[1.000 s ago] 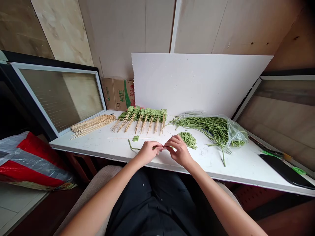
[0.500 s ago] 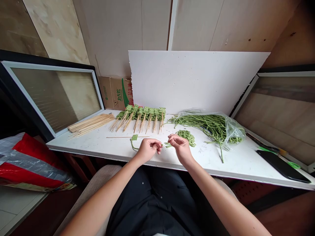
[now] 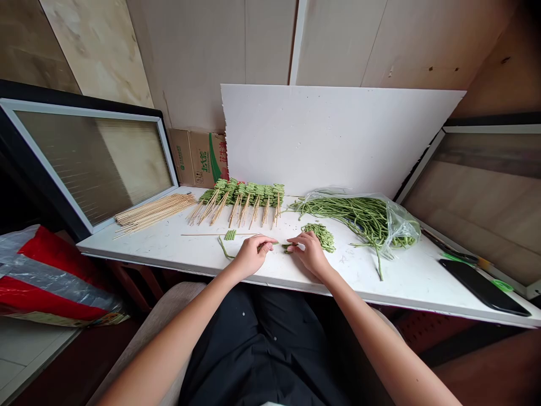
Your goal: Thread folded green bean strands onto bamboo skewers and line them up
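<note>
Left hand [image 3: 252, 255] is drawing thumb and forefinger together in a narrow pinch, apparently holding a yardlong bean [image 3: 223, 249]; the bean is trailing from behind the palm and curving leftward over the white table [image 3: 147, 243], slim, mid-green, the rest lying hidden by the hand. Right hand [image 3: 310, 254] is curling, fingers bunching low at short bean pieces [image 3: 287, 247] lying on the tabletop; cannot tell whether it is gripping one. Just beyond the left hand a single skewer [image 3: 203, 234] is lying crosswise, carrying a small row of cut segments [image 3: 230, 234], pale green, side by side. Behind the right hand a heap of cut beans [image 3: 321, 234] is resting loose. Farther right, a clear plastic bag [image 3: 401, 220] is lying open-mouthed, long uncut beans [image 3: 355, 213] spilling out toward the left. Farther back, left of centre, loaded skewers [image 3: 253, 194] are lying stacked, bare ends pointing nearer; left of them bare skewers [image 3: 154, 211] are lying bundled. Behind, a cardboard carton [image 3: 186, 160] is showing red characters reading 花生油 and larger green ones looking like 北大荒; its smaller print is blurring. A black phone-like slab [image 3: 484, 286] is lying at far right.
</note>
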Demonstrator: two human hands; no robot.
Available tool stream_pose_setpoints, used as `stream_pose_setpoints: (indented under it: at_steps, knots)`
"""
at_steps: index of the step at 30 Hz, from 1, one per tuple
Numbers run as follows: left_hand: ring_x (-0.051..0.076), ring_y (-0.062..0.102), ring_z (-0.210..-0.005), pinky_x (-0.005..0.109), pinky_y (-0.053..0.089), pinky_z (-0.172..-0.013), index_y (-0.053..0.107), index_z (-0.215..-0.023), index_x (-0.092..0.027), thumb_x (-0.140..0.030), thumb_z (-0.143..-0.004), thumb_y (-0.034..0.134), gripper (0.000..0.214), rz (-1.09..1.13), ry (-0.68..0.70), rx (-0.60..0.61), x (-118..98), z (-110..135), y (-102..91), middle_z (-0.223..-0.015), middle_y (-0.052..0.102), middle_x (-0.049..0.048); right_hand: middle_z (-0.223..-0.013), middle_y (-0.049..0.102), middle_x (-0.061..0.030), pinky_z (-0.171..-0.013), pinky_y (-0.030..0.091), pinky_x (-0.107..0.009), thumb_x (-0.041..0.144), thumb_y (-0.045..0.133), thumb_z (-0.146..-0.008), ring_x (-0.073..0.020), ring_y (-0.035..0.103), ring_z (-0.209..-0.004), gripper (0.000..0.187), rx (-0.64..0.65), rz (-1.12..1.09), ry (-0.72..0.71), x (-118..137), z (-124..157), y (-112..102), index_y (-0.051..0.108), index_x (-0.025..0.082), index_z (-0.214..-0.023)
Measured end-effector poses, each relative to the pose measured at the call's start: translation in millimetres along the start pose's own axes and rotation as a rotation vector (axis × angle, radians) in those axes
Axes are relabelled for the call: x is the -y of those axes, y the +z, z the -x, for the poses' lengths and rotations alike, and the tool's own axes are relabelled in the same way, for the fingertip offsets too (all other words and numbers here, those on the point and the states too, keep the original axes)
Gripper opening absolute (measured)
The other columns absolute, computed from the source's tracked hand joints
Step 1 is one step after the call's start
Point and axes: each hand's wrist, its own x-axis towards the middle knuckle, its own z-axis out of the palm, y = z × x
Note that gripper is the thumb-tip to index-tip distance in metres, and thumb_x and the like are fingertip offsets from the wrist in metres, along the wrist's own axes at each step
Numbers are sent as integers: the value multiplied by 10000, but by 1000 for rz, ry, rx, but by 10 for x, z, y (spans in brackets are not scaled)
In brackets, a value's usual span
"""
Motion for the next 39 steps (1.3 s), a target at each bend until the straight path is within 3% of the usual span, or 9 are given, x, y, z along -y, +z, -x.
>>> stream_pose_setpoints:
  at_steps: [6,10,14,16,19,25,29,34,39]
  knots:
    - [182,706,-800,310,564,-754,721,-1250,-161,-313,-992,628,314,95,-51,20,32,0,3,-985,781,98,-1023,794,-115,-923,485,-462,399,556,-1062,-316,617,-1026,309,-70,-136,35,-7,-64,-75,812,232,-1106]
    - [165,697,-708,322,579,-742,664,-1306,-148,-303,-957,692,383,170,-74,20,15,0,-18,-953,786,91,-1078,801,-99,-891,505,-436,484,456,-1099,-297,635,-1061,412,-99,-294,80,147,-109,-209,772,246,-1218]
    - [174,729,-725,330,588,-779,654,-1322,-165,-289,-929,727,418,203,-80,24,-20,11,-16,-939,787,78,-1114,784,-94,-916,511,-438,487,577,-1057,-283,640,-1066,362,17,-340,-121,450,-103,-289,727,271,-1306]
    - [180,741,-738,337,595,-801,649,-1328,-167,-297,-913,751,447,237,-75,37,-34,17,-9,-922,787,72,-1085,778,-99,-912,513,-445,451,680,-1006,-284,634,-1036,301,65,-310,-245,581,-87,-295,760,272,-1234]
    - [188,746,-752,345,601,-812,645,-1329,-158,-331,-913,759,465,270,-61,55,-39,15,-15,-904,788,74,-939,760,-95,-847,518,-434,358,675,-1015,-272,606,-941,174,35,-261,-340,683,-74,-289,805,268,-1087]
    - [188,735,-715,331,593,-762,768,-1084,-154,-331,-868,803,281,176,-81,28,6,-18,-50,-909,788,85,-901,735,-93,-815,518,-440,280,648,-1026,-273,583,-917,156,-148,-215,-303,670,-96,-335,802,262,-1045]
    - [168,695,-657,316,573,-714,802,-1004,-161,-343,-900,758,213,115,-51,11,-12,-9,-36,-890,791,79,-916,722,-88,-832,517,-430,270,700,-997,-268,572,-941,124,-117,-185,-362,692,-89,-341,791,260,-1079]
    - [153,659,-657,297,541,-710,818,-958,-179,-278,-932,685,167,17,24,33,-94,23,-51,-852,777,50,-913,721,-90,-823,497,-420,186,604,-1034,-261,552,-941,201,-80,-92,-424,725,-66,-337,786,253,-1086]
    - [169,646,-681,293,515,-701,793,-799,-180,-216,-924,628,210,-37,81,60,-190,51,-44,-753,738,48,-879,730,-87,-849,493,-451,136,553,-1018,-279,563,-968,270,-97,-133,-388,760,-31,-291,793,257,-982]
